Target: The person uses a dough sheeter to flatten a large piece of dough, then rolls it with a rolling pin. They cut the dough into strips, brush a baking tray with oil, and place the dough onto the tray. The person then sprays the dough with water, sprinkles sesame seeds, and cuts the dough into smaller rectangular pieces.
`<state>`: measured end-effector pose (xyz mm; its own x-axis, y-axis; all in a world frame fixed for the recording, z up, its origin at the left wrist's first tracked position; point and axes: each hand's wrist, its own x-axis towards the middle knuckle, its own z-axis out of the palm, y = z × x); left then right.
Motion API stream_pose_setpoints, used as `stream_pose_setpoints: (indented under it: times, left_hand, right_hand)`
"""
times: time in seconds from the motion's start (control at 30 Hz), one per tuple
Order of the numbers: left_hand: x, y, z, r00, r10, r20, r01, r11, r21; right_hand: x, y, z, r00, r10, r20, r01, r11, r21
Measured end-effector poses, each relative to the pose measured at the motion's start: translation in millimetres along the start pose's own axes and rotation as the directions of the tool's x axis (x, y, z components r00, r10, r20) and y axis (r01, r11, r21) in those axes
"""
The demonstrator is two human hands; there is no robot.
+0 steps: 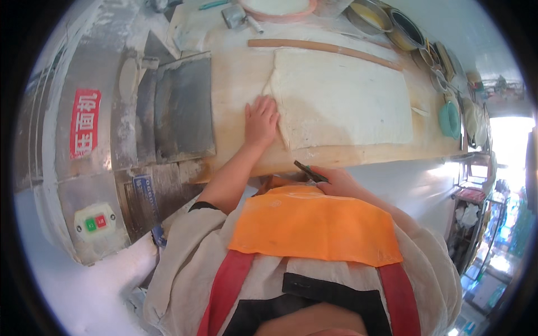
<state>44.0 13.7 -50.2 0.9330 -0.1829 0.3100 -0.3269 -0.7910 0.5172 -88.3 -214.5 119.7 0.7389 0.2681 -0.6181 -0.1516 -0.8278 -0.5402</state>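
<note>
A large flat sheet of pale dough (pixel 349 96) lies on the wooden worktop (pixel 229 92). My left hand (pixel 261 119) rests palm down beside the dough's left edge, fingers pointing away from me and slightly apart, with nothing visible in it. Near the front edge of the worktop, my right hand (pixel 336 180) is closed around a dark, narrow, flat tool (pixel 310 171), whose kind I cannot tell. That hand is close to my orange apron (pixel 315 224). Beyond the sheet lies a long wooden stick (pixel 323 49), seemingly a thin rolling pin.
A floury dough-rolling machine (pixel 117 138) with a dark metal plate (pixel 185 109) stands at the left. At the back are a metal scoop (pixel 233 17) and a pink-rimmed basin (pixel 279 14). Metal bowls (pixel 370 17) and a teal bowl (pixel 449 120) line the right side.
</note>
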Motion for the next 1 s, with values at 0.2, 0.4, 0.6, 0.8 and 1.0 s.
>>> stream_pose_setpoints:
  times: [0.2, 0.4, 0.6, 0.8, 1.0]
  left_hand:
    - [75.5, 3.9, -3.1, 0.981, -0.190, 0.032, 0.192, 0.971, -0.141]
    - [111.5, -23.9, -20.4, 0.849, -0.312, 0.427, 0.482, 0.789, -0.382]
    - [24.4, 19.4, -119.6, 0.744, -0.416, 0.523, 0.666, 0.525, -0.530]
    - [-94.2, 70.8, -5.1, 0.988, -0.143, 0.054, 0.133, 0.980, 0.150]
    - [17.5, 168.9, -7.2, 0.768, -0.640, 0.023, 0.567, 0.663, -0.489]
  right_hand:
    - [-41.1, 38.1, -29.2, 0.926, 0.301, -0.228, -0.171, 0.873, 0.457]
    - [-51.7, 99.1, -58.8, 0.827, 0.385, -0.409, -0.052, 0.777, 0.627]
    - [-67.5, 213.4, -96.7, 0.702, 0.479, -0.527, 0.110, 0.658, 0.745]
    - [-54.0, 355.1, -168.6, 0.389, 0.557, -0.734, 0.303, 0.675, 0.673]
    - [-55.6, 476.9, -225.2, 0.308, 0.732, -0.608, 0.204, 0.573, 0.793]
